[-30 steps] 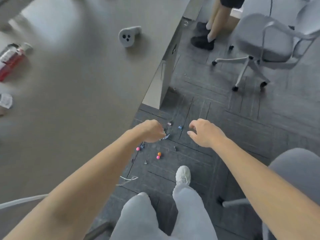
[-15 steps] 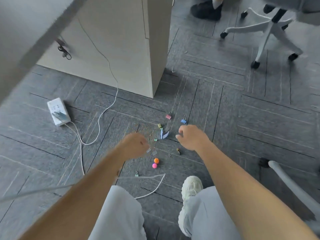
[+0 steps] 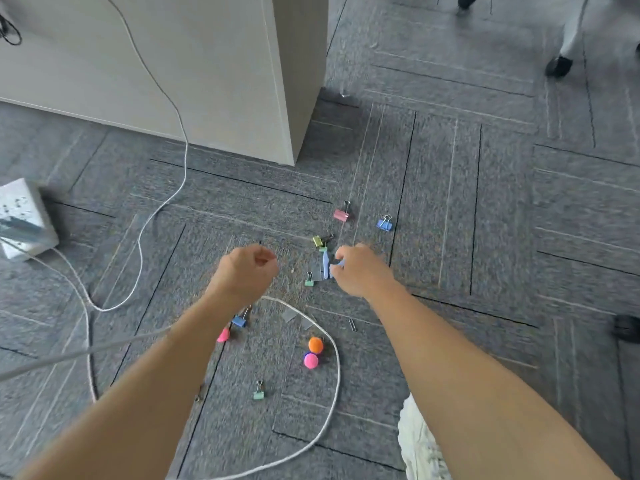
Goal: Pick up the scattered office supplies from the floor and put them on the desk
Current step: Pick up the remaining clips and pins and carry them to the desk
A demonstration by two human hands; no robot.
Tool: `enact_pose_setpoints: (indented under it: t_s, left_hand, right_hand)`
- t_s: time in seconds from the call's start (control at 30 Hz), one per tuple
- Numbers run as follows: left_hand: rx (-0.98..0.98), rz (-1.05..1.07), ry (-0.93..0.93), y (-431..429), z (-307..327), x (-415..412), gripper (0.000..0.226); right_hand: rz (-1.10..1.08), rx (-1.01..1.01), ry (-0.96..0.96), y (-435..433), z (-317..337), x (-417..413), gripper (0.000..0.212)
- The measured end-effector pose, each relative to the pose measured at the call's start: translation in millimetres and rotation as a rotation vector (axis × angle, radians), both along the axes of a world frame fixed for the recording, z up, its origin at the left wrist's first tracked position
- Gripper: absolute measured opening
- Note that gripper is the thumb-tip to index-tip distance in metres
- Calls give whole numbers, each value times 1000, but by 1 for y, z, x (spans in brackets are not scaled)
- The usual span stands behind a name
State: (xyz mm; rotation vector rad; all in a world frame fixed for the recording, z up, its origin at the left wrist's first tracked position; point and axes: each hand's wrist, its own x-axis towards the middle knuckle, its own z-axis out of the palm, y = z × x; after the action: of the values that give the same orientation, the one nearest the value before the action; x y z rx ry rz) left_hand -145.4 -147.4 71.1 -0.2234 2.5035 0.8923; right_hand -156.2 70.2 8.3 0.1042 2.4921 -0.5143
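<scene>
- A person's two bare hands reach down over office supplies scattered on grey carpet tiles (image 3: 502, 237), beside the foot of a pale desk panel (image 3: 214, 71).
- The left hand (image 3: 246, 271) is closed in a loose fist, thumb against forefinger. Nothing shows inside it.
- The right hand (image 3: 362, 271) has its fingers curled down onto a small blue piece (image 3: 326, 263). It is unclear whether the fingers grip it or only touch it.
- The hands are apart, with a patch of bare carpet between them.
- A yellow binder clip (image 3: 318, 241) lies just beyond the right hand's fingertips. A pink binder clip (image 3: 341, 214) and a blue binder clip (image 3: 384, 223) lie farther out.
- A green binder clip (image 3: 309, 282) sits between the hands, nearer the right one.
- A second blue clip (image 3: 239, 320) and a pink ball (image 3: 223, 335) lie at the edge of the left forearm, the ball partly hidden.
- An orange ball (image 3: 315, 344) touches a second pink ball (image 3: 310, 361) between the two forearms. A second green clip (image 3: 258, 395) lies nearer the camera.
- A paper clip (image 3: 352, 324) lies close beside the right forearm.
- A white cable (image 3: 334, 393) loops around the balls. A white power strip (image 3: 20, 220) sits at far left.
</scene>
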Motion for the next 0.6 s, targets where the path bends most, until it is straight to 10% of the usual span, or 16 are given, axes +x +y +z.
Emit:
enact_pose_setpoints:
  t_s: [0.27, 0.43, 0.6]
  left_hand:
    - [78, -9, 54, 42, -50, -32, 25]
    - [191, 119, -103, 63, -71, -25, 37]
    - [1036, 497, -622, 96, -70, -30, 47]
  right_hand:
    - [102, 109, 74, -30, -87, -2, 22]
    - [19, -180, 126, -8, -58, -15, 22]
    - [71, -340, 231, 23, -8, -20, 38]
